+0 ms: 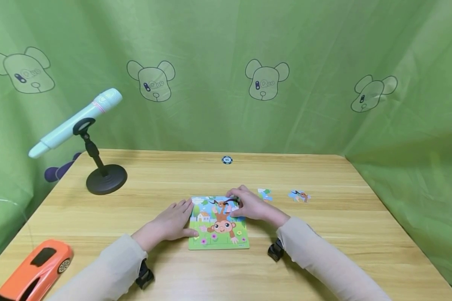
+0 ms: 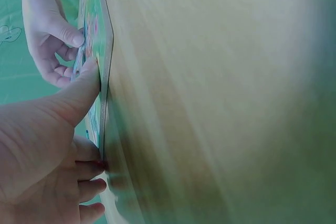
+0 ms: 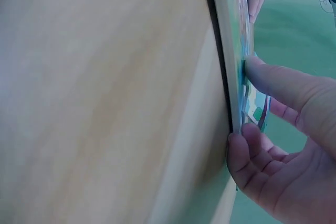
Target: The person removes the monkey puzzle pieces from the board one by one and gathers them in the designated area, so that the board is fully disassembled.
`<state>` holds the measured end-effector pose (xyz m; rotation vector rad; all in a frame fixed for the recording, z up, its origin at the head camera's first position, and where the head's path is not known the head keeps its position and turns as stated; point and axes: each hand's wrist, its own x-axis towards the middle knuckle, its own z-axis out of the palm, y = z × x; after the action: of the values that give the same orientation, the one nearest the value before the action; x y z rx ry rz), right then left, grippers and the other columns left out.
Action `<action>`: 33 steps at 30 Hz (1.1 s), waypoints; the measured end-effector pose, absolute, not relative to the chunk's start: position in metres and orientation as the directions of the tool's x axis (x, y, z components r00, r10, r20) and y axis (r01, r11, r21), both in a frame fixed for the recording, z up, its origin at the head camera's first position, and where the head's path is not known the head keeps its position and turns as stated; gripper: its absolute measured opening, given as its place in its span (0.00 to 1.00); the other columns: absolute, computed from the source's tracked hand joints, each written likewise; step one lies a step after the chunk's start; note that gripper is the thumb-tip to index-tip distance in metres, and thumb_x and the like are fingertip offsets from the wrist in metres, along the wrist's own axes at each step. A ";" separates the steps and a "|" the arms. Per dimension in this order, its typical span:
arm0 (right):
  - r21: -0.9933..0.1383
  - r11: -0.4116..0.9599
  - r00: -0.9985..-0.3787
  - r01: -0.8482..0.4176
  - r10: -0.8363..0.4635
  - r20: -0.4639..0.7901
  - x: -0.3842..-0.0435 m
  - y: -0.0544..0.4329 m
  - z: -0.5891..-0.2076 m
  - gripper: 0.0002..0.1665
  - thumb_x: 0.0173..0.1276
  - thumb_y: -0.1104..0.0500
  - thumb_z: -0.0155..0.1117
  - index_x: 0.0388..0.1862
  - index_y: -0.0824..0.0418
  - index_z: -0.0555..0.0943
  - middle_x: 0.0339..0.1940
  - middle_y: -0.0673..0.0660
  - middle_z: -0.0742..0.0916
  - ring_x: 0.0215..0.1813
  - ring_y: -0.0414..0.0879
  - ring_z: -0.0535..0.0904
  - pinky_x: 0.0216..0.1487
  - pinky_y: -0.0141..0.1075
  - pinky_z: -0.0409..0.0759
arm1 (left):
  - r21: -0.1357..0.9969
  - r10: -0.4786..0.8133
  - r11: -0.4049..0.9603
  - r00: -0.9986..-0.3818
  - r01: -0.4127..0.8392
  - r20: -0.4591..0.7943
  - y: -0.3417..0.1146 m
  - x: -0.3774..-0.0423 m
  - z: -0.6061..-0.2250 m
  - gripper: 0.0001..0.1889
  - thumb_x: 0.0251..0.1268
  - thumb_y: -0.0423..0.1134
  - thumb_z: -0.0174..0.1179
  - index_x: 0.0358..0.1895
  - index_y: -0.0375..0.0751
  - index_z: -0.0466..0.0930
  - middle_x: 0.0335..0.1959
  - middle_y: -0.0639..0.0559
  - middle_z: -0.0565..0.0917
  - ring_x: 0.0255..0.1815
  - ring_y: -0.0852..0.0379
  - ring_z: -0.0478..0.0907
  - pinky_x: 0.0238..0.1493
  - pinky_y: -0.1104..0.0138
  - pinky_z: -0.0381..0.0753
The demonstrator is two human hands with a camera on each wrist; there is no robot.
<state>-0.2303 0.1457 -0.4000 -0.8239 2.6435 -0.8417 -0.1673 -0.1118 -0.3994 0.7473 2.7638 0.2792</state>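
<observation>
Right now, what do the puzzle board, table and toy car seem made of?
Puzzle board: probably wood or thick card, its edge pale under smooth print. Table: wood or laminate, satin, with straight grain. Toy car: likely plastic, glossy orange, showing highlights.

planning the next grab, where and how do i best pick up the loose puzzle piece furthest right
Pinch the rightmost piece by two opposite edges, probably coming from above with the nearer right hand. It lies flat on the table, so its edges look like the best hold, and table shows all round it, so none looks blocked.
</observation>
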 end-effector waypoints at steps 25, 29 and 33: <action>-0.890 0.421 -0.928 -0.177 -0.371 0.009 -0.237 0.204 -0.379 0.23 0.61 0.75 0.54 0.56 0.69 0.67 0.35 0.64 0.76 0.32 0.56 0.79 0.32 0.43 0.82 | 0.254 0.513 0.850 -0.836 0.462 -0.195 -0.111 -0.167 -0.398 0.45 0.60 0.59 0.54 0.68 0.25 0.52 0.70 0.36 0.51 0.70 0.41 0.47 0.68 0.52 0.47; -0.897 0.418 -0.956 -0.143 -0.292 0.016 -0.238 0.231 -0.372 0.21 0.61 0.75 0.54 0.54 0.71 0.66 0.37 0.66 0.75 0.33 0.54 0.79 0.35 0.44 0.82 | 0.252 0.512 0.851 -0.837 0.462 -0.195 -0.111 -0.167 -0.398 0.45 0.60 0.59 0.54 0.68 0.25 0.52 0.70 0.36 0.51 0.70 0.41 0.47 0.68 0.52 0.47; -0.891 0.436 -0.976 -0.129 -0.215 0.036 -0.236 0.263 -0.363 0.22 0.64 0.73 0.53 0.57 0.73 0.64 0.38 0.67 0.76 0.32 0.48 0.80 0.35 0.44 0.82 | 0.254 0.511 0.851 -0.837 0.460 -0.195 -0.111 -0.167 -0.398 0.45 0.60 0.59 0.54 0.68 0.25 0.52 0.70 0.36 0.51 0.70 0.41 0.47 0.68 0.52 0.47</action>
<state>-0.2362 0.2634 -0.3634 -0.3114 2.5909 -1.5955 -0.1665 -0.1112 -0.3985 0.7402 2.7724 0.2876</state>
